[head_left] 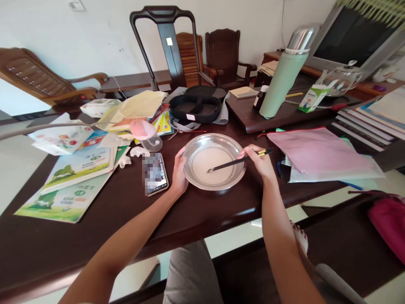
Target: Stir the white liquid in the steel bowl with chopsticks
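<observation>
A round metal dish (230, 179) stands on the dark wooden table, with a pale, milky layer (218, 158) covering its bottom. My left hand (180, 171) grips the dish by its left rim, thumb and fingers closed on the edge. In my right hand (257, 160) is a pair of black chopsticks (232, 162) with gold bands near the top. Their tips dip into the pale layer, left of the dish's middle. Just left of my left hand lies a phone (163, 177), its screen partly blurred out.
Left are booklets (72, 190), crumpled tissues (125, 161) and a pink-topped clear container (144, 131). Behind the dish sits an open black case (196, 107). A pink zip pouch (316, 147) lies right. A green thermos (283, 80) stands on a raised wooden board (243, 112).
</observation>
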The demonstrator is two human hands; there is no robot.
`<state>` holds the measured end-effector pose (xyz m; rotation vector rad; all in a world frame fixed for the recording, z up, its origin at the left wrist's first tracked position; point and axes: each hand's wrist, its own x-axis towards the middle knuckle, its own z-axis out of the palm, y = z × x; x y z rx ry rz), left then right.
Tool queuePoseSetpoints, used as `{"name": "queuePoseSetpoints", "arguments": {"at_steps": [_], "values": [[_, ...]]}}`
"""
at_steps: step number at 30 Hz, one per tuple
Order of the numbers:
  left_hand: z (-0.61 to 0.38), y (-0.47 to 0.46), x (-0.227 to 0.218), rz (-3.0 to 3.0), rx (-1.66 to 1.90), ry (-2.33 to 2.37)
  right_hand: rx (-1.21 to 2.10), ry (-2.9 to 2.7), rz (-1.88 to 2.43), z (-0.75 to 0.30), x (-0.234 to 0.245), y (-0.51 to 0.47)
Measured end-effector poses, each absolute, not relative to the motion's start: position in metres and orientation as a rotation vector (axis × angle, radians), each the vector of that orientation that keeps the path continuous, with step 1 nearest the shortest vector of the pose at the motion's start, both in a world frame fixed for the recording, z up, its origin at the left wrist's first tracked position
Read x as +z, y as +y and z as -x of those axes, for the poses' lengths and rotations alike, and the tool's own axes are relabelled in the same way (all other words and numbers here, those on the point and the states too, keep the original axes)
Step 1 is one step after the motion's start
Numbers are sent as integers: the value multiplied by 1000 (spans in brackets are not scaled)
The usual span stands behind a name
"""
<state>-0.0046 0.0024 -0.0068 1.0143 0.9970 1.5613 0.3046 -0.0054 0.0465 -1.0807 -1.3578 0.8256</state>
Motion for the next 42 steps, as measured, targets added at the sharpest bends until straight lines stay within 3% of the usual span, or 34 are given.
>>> {"name": "queuePoseSetpoints", "arguments": {"at_steps": [6,11,17,22,42], "values": [[4,2,-7,-1002,1566,1012,683,-1202,1115,-308,45,-3],[4,2,-6,-1009,1554,1006,839,-1328,1079,-305,45,-6],[5,2,-6,-1022,1557,1011,722,-1220,1116,-306,46,-5],[5,2,-7,-1033,1550,1001,854,-1336,1094,-304,48,-6],[4,2,-6,-1010,1554,1006,798,-1245,1107,-306,46,-4]]}}
